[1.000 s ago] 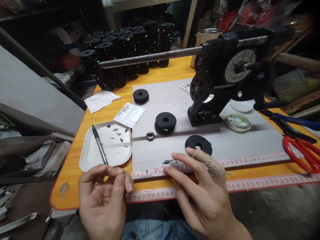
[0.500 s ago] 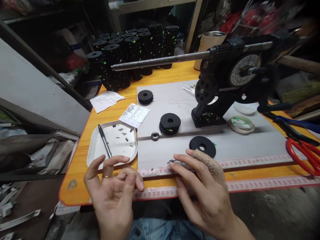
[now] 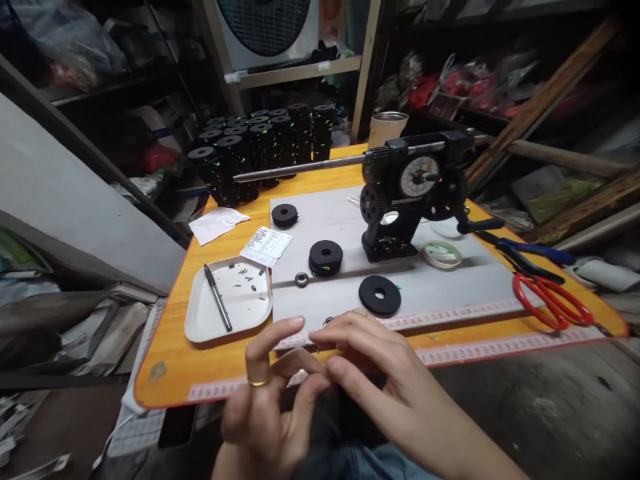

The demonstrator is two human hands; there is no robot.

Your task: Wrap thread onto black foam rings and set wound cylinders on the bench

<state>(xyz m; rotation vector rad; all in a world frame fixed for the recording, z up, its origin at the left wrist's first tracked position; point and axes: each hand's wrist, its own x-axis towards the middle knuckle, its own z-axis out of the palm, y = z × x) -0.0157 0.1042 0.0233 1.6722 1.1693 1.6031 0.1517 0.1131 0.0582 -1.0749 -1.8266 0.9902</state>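
Observation:
My left hand (image 3: 280,400) is at the table's front edge, palm up, with a gold ring on one finger. Its thumb and index finger are pinched together; whatever lies between them is too small to make out. Close against that pinch is my right hand (image 3: 380,367), palm down. Its thumb touches the left fingertips, and its long fingers stretch out above, apart from the thumb. A tiny dark piece (image 3: 327,321) lies on the grey board just beyond the right fingertips. Behind it rest a flat black foam disc (image 3: 367,301) and a black foam spool (image 3: 326,257).
A white tray (image 3: 193,323) with a pen (image 3: 218,300) and small bits stands left. A black geared winding machine (image 3: 393,233) with a long threaded rod stands right of centre. Red-handled scissors (image 3: 550,303) lie right. Several stacked black spools (image 3: 233,160) fill the back left.
My view has tilted up and shifted. My hands have come together: the right thumb now meets the left pinch, and the right fingers have left the tiny dark piece on the board.

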